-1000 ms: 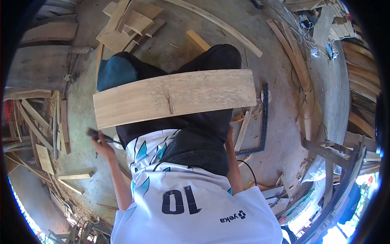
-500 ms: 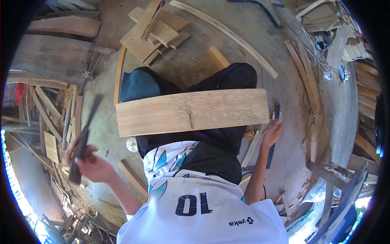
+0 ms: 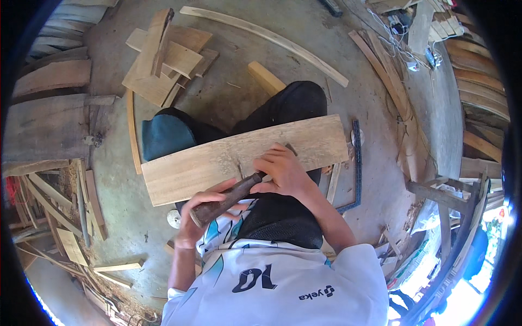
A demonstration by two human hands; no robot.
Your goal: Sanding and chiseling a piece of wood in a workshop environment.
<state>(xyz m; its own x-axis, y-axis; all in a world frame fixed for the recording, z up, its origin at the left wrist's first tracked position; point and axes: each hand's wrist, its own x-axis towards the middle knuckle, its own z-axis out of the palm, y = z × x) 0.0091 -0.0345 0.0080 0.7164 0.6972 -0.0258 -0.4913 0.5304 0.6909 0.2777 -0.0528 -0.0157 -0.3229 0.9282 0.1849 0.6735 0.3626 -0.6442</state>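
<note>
A long, pale wooden board (image 3: 196, 173) lies across my lap, its right end tilted away from me. Over its near edge I hold a chisel (image 3: 227, 200) with a thick, dark wooden handle. My left hand (image 3: 197, 211) has its fingers loosely round the butt of the handle. Farther up, my right hand (image 3: 284, 173) is closed round the shaft and rests on the board's face. The blade is mostly hidden under the right hand; only a dark bit shows beyond the fingers.
Right of the board, a dark L-shaped carpenter's square (image 3: 357, 163) lies on the floor. Stacked board offcuts (image 3: 176, 57) stand beyond my knees, with a long curved strip (image 3: 266, 38) beside them. A small white disc (image 3: 173, 219) sits near my left forearm. Timber lines both sides.
My left hand has brought the chisel from the far left in over the board. My right hand has left the square's side and taken hold of the chisel. The board has tilted.
</note>
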